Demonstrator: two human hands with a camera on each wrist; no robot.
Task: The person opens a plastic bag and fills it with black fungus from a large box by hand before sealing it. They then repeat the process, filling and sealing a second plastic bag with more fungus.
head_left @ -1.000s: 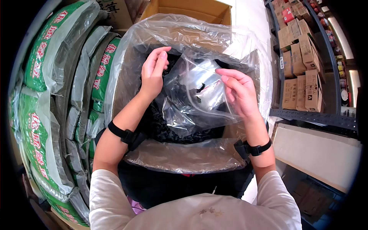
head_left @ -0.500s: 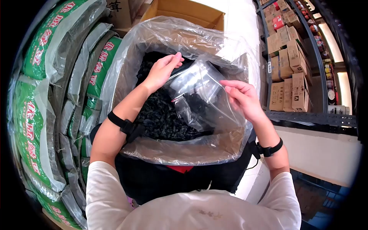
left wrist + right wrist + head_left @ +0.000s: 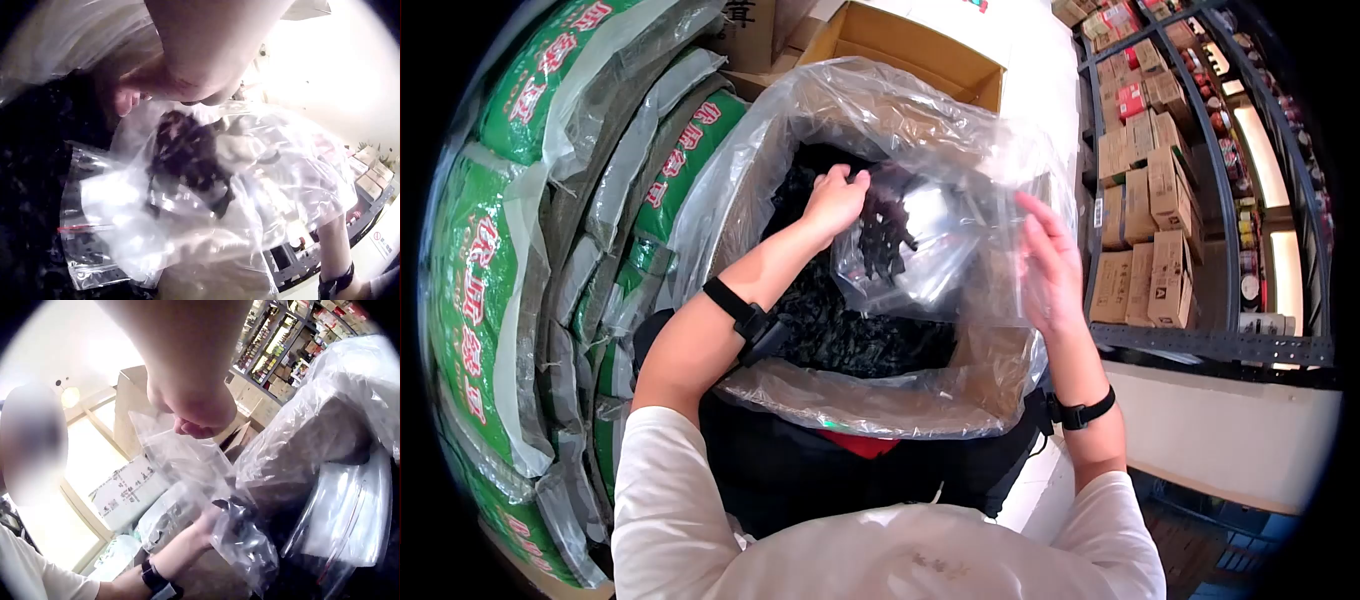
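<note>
A clear plastic zip bag (image 3: 960,235) is stretched between the hands above a lined carton (image 3: 990,375). Dark, crinkled dried pieces (image 3: 885,235) show inside the bag, towards its left end. There, my left hand (image 3: 837,205) pinches the bag's edge with curled fingers; in the left wrist view those fingers (image 3: 128,100) are partly hidden by the wrist. At the opposite end, my right hand (image 3: 1050,260) grips the film, seen partly through the plastic. More of the dark dried pieces (image 3: 825,325) fill the carton. Another clear bag with a red zip line (image 3: 94,250) lies on them.
Green printed sacks (image 3: 475,280) are stacked at the left. Beyond the carton stands an open cardboard box (image 3: 900,50). A metal shelf (image 3: 1200,335) with small cartons (image 3: 1140,190) runs along the right. Loose plastic liner (image 3: 730,190) rises around the carton's rim.
My left hand has come down to the bag's left end. The bag has turned and spread, and its dark pieces now lie near that hand. My right hand stays at the right side.
</note>
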